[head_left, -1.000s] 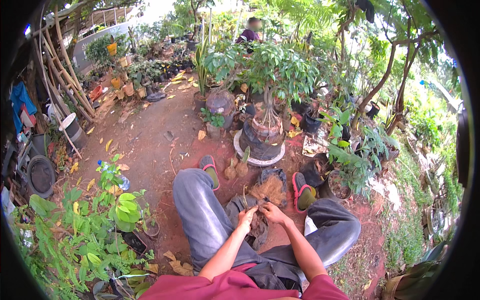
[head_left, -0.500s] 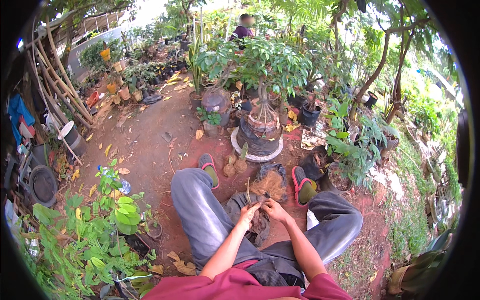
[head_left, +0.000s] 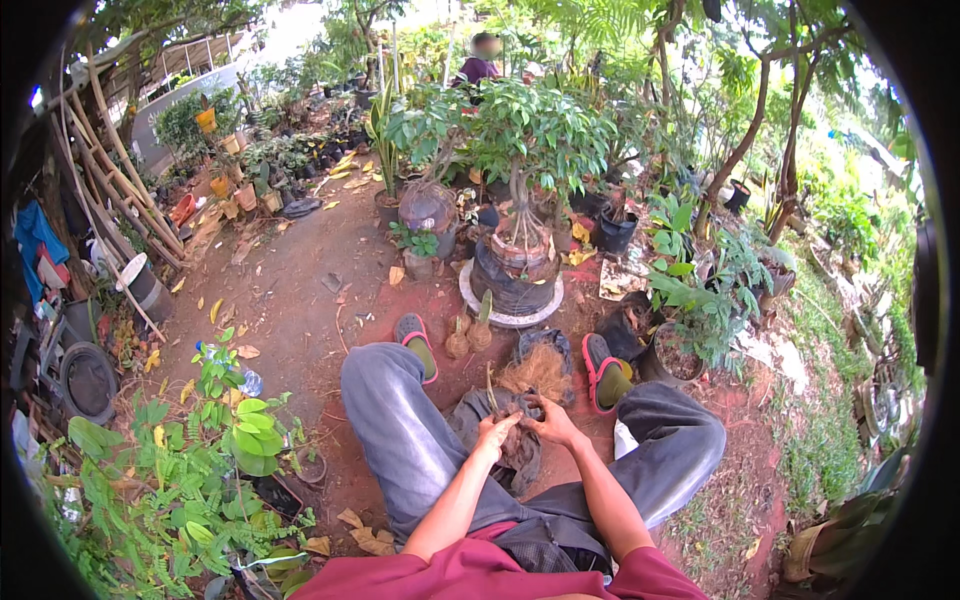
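My left hand (head_left: 493,434) is closed round a small dark brown clump (head_left: 513,409) between my knees; a thin pale shoot (head_left: 490,376) rises beside its fingers. Opposite it, my right hand (head_left: 550,422) has its fingers bent at the clump's other side, and what they pinch is too small to make out. Under both hands a crumpled dark plastic sheet (head_left: 520,462) lies on the ground. Just beyond sits a heap of tan coconut fibre (head_left: 541,372) on black plastic. Two round brown fibre balls, one with a green shoot (head_left: 486,306), rest past my left foot.
A large potted tree (head_left: 515,265) stands on a round pale base ahead. Dark pots (head_left: 672,357) crowd the right, near my right clog (head_left: 603,372). Leafy plants (head_left: 170,480) fill the near left. Another person (head_left: 479,66) is far back among the greenery.
My right hand's fingers have lifted and spread slightly from the clump, away from the left hand. My left hand stays nearly in place. The view has shifted slightly.
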